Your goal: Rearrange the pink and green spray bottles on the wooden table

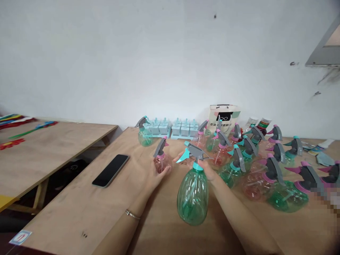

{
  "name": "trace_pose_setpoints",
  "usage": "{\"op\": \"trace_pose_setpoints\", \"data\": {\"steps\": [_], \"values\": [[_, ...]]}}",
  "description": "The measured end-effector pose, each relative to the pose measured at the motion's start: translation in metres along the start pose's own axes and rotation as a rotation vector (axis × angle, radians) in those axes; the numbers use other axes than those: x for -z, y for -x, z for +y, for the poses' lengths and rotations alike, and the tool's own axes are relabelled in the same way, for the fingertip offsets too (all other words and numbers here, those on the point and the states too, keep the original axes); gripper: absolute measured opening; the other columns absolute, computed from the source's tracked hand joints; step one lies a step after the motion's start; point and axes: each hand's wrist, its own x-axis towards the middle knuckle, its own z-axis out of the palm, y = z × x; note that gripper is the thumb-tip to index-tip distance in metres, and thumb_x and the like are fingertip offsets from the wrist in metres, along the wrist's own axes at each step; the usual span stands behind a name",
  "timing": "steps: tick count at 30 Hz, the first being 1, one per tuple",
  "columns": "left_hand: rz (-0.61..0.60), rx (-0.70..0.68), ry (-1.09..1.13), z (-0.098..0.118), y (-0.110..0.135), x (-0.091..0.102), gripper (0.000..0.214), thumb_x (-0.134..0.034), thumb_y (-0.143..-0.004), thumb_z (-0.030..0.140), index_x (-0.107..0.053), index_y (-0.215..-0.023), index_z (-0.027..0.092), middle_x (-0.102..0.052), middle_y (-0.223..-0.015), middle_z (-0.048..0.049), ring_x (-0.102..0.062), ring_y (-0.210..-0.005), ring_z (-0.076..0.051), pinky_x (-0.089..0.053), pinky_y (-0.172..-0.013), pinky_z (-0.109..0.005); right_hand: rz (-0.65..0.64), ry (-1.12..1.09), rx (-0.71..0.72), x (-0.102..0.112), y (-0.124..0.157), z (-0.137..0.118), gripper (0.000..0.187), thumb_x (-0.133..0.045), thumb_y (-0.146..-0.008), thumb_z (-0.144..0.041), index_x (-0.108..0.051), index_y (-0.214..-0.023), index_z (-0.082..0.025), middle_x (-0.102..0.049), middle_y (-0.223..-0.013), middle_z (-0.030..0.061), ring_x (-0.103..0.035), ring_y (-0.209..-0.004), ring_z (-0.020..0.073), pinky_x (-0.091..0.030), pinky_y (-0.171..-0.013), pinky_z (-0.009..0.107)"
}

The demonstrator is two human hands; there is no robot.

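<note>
My left hand [154, 177] is closed around the lower body of a small pink spray bottle [161, 162] with a grey and pink trigger head, upright on the table. My right hand [209, 171] grips the neck of a green spray bottle [193, 198] with a grey and turquoise head. This bottle is nearer to me, its nozzle pointing left. Part of the right hand's fingers shows behind the trigger; the rest is hidden by the bottle. Another green spray bottle [145, 137] stands farther back, left of the pink one.
Several pink and green spray bottles [273, 170] crowd the right side. Light blue popsicle moulds [183, 131] and a printed paper bag [223, 118] stand by the wall. A phone [111, 170] lies at left. A second table [66, 141] stands beyond a gap.
</note>
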Motion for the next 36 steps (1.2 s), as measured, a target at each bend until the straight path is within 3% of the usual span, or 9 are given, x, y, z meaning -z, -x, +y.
{"op": "trace_pose_setpoints", "data": {"steps": [3,7,11,17,21,23,28,33,36], "values": [[-0.009,0.012,0.006,0.001,0.001,-0.001,0.064,-0.077,-0.068,0.039,-0.048,-0.124,0.026,-0.068,-0.113,-0.0085,-0.065,-0.114,-0.031,-0.051,-0.103,-0.057,-0.076,0.018,0.0,-0.002,0.0,-0.004,0.065,-0.061,-0.06,-0.081,-0.069,-0.09,-0.023,-0.072,-0.083,0.0086,-0.067,-0.093,0.0296,-0.054,-0.079,0.041],[-0.008,0.004,0.028,0.002,0.002,-0.001,0.064,-0.077,-0.069,0.039,-0.047,-0.123,0.023,-0.067,-0.115,-0.0111,-0.063,-0.117,-0.033,-0.05,-0.104,-0.057,-0.029,0.041,0.034,-0.004,-0.003,-0.004,0.074,-0.061,-0.054,-0.084,-0.068,-0.095,-0.023,-0.072,-0.087,0.0098,-0.065,-0.096,0.0301,-0.053,-0.081,0.042],[-0.034,0.026,0.01,0.004,0.002,0.0,0.067,-0.077,-0.07,0.042,-0.046,-0.126,0.021,-0.065,-0.121,-0.0139,-0.061,-0.122,-0.034,-0.048,-0.107,-0.054,-0.037,0.025,0.012,-0.006,-0.004,-0.002,0.069,-0.064,-0.054,-0.08,-0.07,-0.094,-0.025,-0.072,-0.086,0.008,-0.066,-0.098,0.03,-0.053,-0.083,0.041],[-0.063,0.04,0.106,-0.002,0.005,-0.003,0.072,-0.075,-0.074,0.042,-0.039,-0.133,0.019,-0.06,-0.13,-0.0169,-0.062,-0.122,-0.031,-0.049,-0.105,-0.05,0.132,0.095,0.184,-0.008,-0.001,0.004,0.059,-0.061,-0.064,-0.08,-0.07,-0.08,-0.024,-0.071,-0.081,0.0063,-0.065,-0.097,0.0285,-0.048,-0.096,0.043],[-0.087,0.047,0.154,-0.004,0.006,-0.005,0.074,-0.074,-0.075,0.043,-0.036,-0.135,0.02,-0.059,-0.133,-0.0167,-0.063,-0.12,-0.03,-0.052,-0.102,-0.048,0.245,0.131,0.015,-0.005,0.002,0.018,0.051,-0.073,-0.057,-0.071,-0.068,-0.076,-0.024,-0.069,-0.083,0.0048,-0.064,-0.094,0.0278,-0.049,-0.091,0.042],[-0.092,0.034,0.175,-0.005,0.005,-0.005,0.073,-0.074,-0.074,0.041,-0.037,-0.134,0.02,-0.062,-0.129,-0.0164,-0.064,-0.118,-0.031,-0.053,-0.1,-0.049,0.243,0.162,-0.054,-0.005,0.003,0.021,0.048,-0.076,-0.055,-0.067,-0.068,-0.074,-0.024,-0.068,-0.08,0.004,-0.063,-0.093,0.0282,-0.049,-0.089,0.043],[-0.092,0.058,0.175,-0.001,0.004,-0.003,0.072,-0.076,-0.073,0.039,-0.039,-0.131,0.02,-0.062,-0.128,-0.0168,-0.067,-0.114,-0.031,-0.055,-0.099,-0.048,0.144,0.203,0.173,-0.007,-0.001,0.016,0.045,-0.059,-0.073,-0.07,-0.069,-0.073,-0.026,-0.066,-0.078,0.0044,-0.06,-0.101,0.0267,-0.044,-0.098,0.039],[-0.124,0.071,0.142,0.003,0.004,-0.001,0.071,-0.075,-0.073,0.042,-0.04,-0.13,0.019,-0.066,-0.122,-0.0155,-0.068,-0.111,-0.031,-0.055,-0.098,-0.048,0.365,0.298,0.178,0.002,-0.011,0.023,0.044,-0.06,-0.074,-0.066,-0.067,-0.089,-0.025,-0.064,-0.087,0.0039,-0.058,-0.093,0.0239,-0.046,-0.09,0.038],[-0.102,0.053,0.113,0.001,0.002,-0.001,0.072,-0.076,-0.071,0.045,-0.039,-0.128,0.02,-0.063,-0.125,-0.0159,-0.066,-0.115,-0.031,-0.053,-0.102,-0.049,0.375,0.411,0.233,0.014,-0.018,0.032,0.046,-0.059,-0.079,-0.06,-0.063,-0.109,-0.025,-0.064,-0.092,0.0036,-0.059,-0.091,0.0223,-0.047,-0.09,0.038]]}}
